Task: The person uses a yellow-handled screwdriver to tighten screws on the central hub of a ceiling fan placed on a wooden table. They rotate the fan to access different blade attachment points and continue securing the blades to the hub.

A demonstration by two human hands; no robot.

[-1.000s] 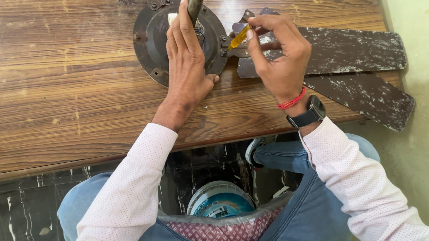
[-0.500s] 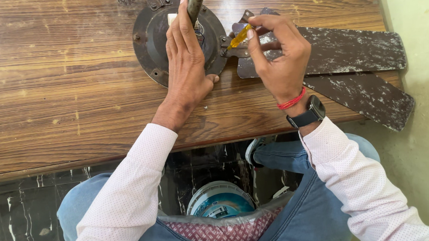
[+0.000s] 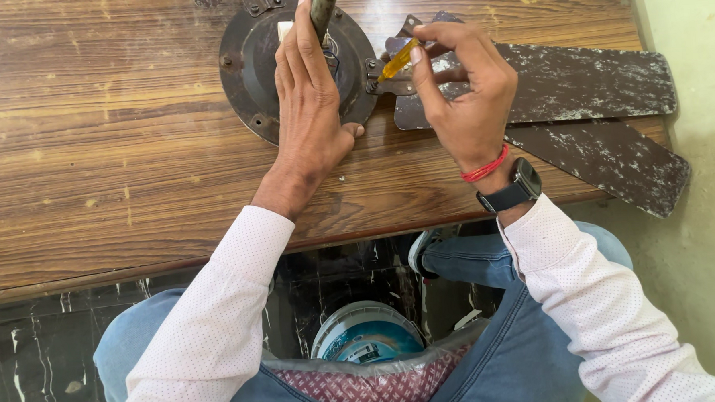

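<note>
1. Wood-grain boards make up the table (image 3: 114,155) under your hands, with a pale wall at the right edge and dark marbled floor below the table's near edge.
2. Your left hand (image 3: 309,107) lies flat, fingers stretched out, on the round dark fan motor housing (image 3: 243,65); it grips nothing, and its fingertips reach up beside the metal downrod (image 3: 323,5) that rises from the hub.
3. Your right hand (image 3: 465,92) is closed around a small yellow-handled screwdriver (image 3: 398,60), pinched between thumb and forefinger, with the tip pointing down-left at the bracket where a blade meets the housing's right edge.
4. Two worn, flaking fan blades (image 3: 577,83) run out to the right from that bracket, one above the other, the lower one overhanging the table's edge.
5. A red thread and a dark wristwatch (image 3: 518,187) sit on your right wrist.
6. Against the views from a second and half a second ago, nothing has visibly shifted: both hands, the screwdriver and the fan lie in the same places.
7. Between your knees, below the table, sits a round blue-and-white lid (image 3: 367,333).
</note>
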